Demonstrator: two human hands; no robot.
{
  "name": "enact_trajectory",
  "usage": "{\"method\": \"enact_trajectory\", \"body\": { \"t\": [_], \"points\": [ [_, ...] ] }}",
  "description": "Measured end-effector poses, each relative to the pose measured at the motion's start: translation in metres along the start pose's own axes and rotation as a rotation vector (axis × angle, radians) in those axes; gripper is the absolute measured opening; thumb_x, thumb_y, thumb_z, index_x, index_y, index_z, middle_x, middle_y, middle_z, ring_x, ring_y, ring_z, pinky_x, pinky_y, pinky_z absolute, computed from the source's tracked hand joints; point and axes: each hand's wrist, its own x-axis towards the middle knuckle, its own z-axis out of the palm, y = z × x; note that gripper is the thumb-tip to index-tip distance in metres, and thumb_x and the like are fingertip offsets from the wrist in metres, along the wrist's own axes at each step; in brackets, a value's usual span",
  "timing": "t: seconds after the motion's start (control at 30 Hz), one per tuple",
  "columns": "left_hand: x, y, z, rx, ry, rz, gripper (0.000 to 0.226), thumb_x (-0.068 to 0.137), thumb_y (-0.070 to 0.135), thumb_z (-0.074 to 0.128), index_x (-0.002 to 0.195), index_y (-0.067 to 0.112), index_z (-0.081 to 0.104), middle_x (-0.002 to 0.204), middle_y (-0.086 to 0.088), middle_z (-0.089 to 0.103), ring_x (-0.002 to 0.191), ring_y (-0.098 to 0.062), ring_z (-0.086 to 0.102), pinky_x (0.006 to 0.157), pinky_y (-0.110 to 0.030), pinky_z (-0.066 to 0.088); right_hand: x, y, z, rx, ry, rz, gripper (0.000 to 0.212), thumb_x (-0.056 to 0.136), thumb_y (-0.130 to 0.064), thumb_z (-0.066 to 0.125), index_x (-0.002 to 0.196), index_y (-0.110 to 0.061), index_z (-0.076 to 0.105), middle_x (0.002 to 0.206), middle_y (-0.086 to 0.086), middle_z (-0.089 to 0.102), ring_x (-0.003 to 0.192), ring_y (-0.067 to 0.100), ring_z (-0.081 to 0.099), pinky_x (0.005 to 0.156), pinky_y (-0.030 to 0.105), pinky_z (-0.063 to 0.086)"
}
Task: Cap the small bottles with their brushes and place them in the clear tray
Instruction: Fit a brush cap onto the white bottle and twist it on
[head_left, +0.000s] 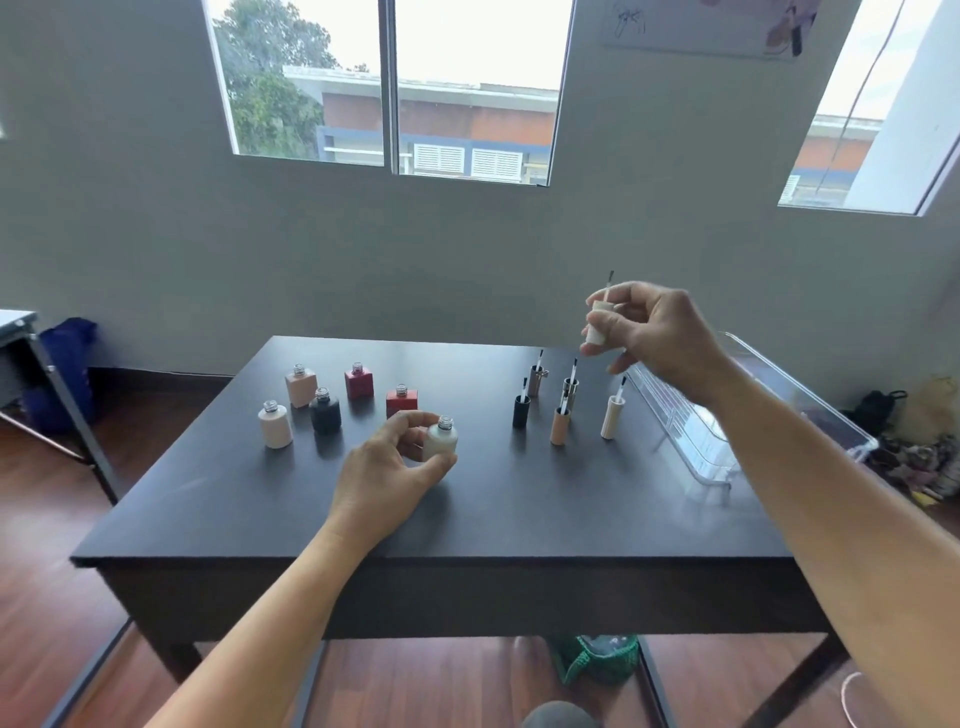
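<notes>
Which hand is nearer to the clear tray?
The right. The right hand, holding a white brush cap, is raised near the far end of the clear tray. The left hand grips a white bottle well to its left.

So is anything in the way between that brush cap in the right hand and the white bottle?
Nothing visible blocks it. The right hand holds the white brush cap up in the air, and the left hand grips the open white bottle on the table. The other brush caps stand lower, nearer the tray side.

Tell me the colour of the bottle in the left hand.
White. The bottle in the left hand shows in the head view.
</notes>
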Motion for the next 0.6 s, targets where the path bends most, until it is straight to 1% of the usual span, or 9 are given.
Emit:
{"method": "enact_trajectory", "body": {
  "t": [0.1,0.17,0.23,0.27,0.3,0.37,0.4,0.47,0.6],
  "points": [
    [-0.001,0.0,-0.002,-0.017,-0.03,-0.011,0.034,0.068,0.044,0.074,0.099,0.05,0.062,0.08,0.031,0.065,0.062,0.002,0.06,0.071,-0.022,0.047,-0.024,0.0,0.025,0.021,-0.048,-0.016,0.021,0.093,-0.015,0.06,0.113,-0.012,0.064,0.078,0.003,0.061,0.061,0.013,0.07,0.041,0.023,0.048],
    [-0.001,0.0,-0.002,-0.035,-0.045,-0.017,0.037,0.065,0.045,0.073,0.1,0.052,0.062,0.08,0.031,0.065,0.059,0.003,0.058,0.072,-0.024,0.049,-0.039,0.007,0.044,0.007,-0.08,-0.017,0.019,0.091,-0.018,0.063,0.11,-0.021,0.065,0.074,-0.008,0.06,0.06,0.012,0.067,0.044,0.021,0.047],
    [-0.001,0.0,-0.003,-0.035,-0.059,-0.012,0.038,0.064,0.043,0.074,0.099,0.054,0.061,0.079,0.03,0.065,0.058,0.003,0.057,0.072,-0.024,0.049,-0.051,0.017,0.062,-0.042,-0.097,0.006,0.017,0.087,-0.02,0.068,0.102,-0.028,0.064,0.072,-0.01,0.064,0.061,0.013,0.066,0.051,0.025,0.047],
    [-0.002,0.0,-0.003,-0.037,-0.063,-0.008,0.039,0.064,0.042,0.075,0.098,0.055,0.062,0.078,0.03,0.065,0.057,0.002,0.057,0.071,-0.023,0.049,-0.056,0.023,0.07,-0.095,-0.095,0.018,0.017,0.085,-0.022,0.071,0.099,-0.028,0.064,0.075,-0.009,0.066,0.063,0.012,0.066,0.055,0.025,0.047],
    [-0.001,0.0,-0.003,-0.039,-0.065,-0.005,0.039,0.064,0.04,0.076,0.097,0.054,0.063,0.077,0.028,0.065,0.057,0.002,0.057,0.071,-0.024,0.05,-0.061,0.027,0.076,-0.161,-0.091,0.02,0.017,0.082,-0.023,0.074,0.096,-0.028,0.065,0.078,-0.007,0.067,0.065,0.009,0.065,0.058,0.022,0.047],
    [-0.001,-0.001,-0.002,-0.044,-0.065,-0.002,0.039,0.062,0.039,0.076,0.097,0.052,0.065,0.077,0.021,0.066,0.06,-0.001,0.059,0.073,-0.027,0.052,-0.069,0.033,0.085,-0.285,-0.091,-0.016,0.017,0.079,-0.023,0.076,0.093,-0.028,0.066,0.077,-0.011,0.064,0.064,-0.001,0.059,0.059,0.008,0.042],
    [0.0,-0.001,-0.002,-0.046,-0.066,0.002,0.038,0.063,0.038,0.076,0.097,0.051,0.066,0.08,0.017,0.067,0.064,-0.004,0.061,0.075,-0.03,0.054,-0.072,0.033,0.088,-0.323,-0.097,-0.043,0.018,0.079,-0.022,0.076,0.092,-0.028,0.066,0.075,-0.014,0.062,0.064,-0.004,0.056,0.059,0.006,0.041],
    [0.0,-0.003,-0.001,-0.049,-0.071,0.02,0.038,0.064,0.034,0.078,0.098,0.049,0.067,0.085,0.011,0.069,0.073,-0.01,0.064,0.078,-0.034,0.056,-0.075,0.031,0.092,-0.376,-0.104,-0.094,0.017,0.08,-0.02,0.075,0.093,-0.027,0.068,0.076,-0.016,0.06,0.065,-0.002,0.053,0.062,0.008,0.04],
    [0.001,-0.005,-0.001,-0.043,-0.07,0.037,0.039,0.067,0.03,0.079,0.098,0.049,0.067,0.089,0.009,0.069,0.079,-0.012,0.065,0.08,-0.034,0.056,-0.074,0.027,0.094,-0.442,-0.122,-0.137,0.017,0.083,-0.018,0.072,0.099,-0.021,0.069,0.086,-0.004,0.064,0.071,0.007,0.052,0.068,0.015,0.04]
  ]
}}
